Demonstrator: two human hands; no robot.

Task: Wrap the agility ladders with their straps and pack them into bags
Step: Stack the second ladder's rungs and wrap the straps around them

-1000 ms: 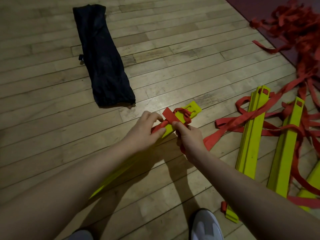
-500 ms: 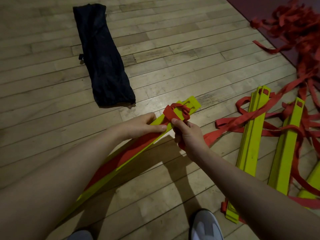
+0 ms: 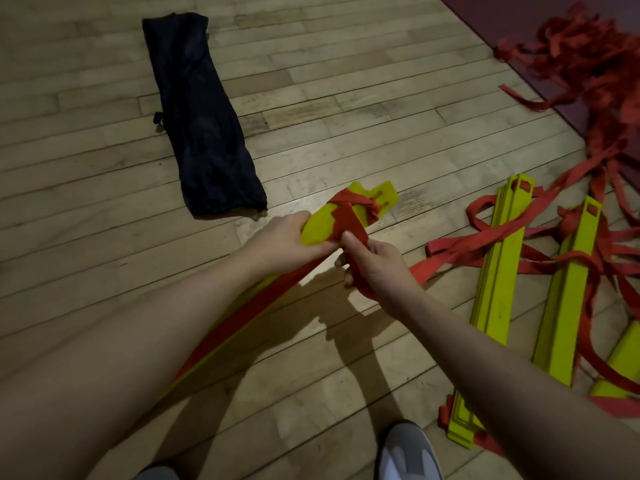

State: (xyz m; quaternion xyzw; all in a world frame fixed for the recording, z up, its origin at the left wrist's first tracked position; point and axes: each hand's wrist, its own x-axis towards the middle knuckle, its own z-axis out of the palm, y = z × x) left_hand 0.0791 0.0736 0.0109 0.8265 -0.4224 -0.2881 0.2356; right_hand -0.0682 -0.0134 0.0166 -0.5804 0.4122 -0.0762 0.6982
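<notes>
Floor (image 3: 346,81): pale wood planks, seams running left to right with a slight slant, scuffed in places, 1 darker worn patch near centre. Top right corner: a dark maroon surface (image 3: 502,15) meets the planks along a diagonal edge; possibly a mat, too dim to confirm. Bottom edge: 1 grey-and-white shoe (image 3: 408,452) toe on the planks, and a 2nd grey shape (image 3: 156,474) to its left, mostly cut off.

Bare floor (image 3: 346,98) ahead; strap tangle (image 3: 588,237) crowds the right.
</notes>
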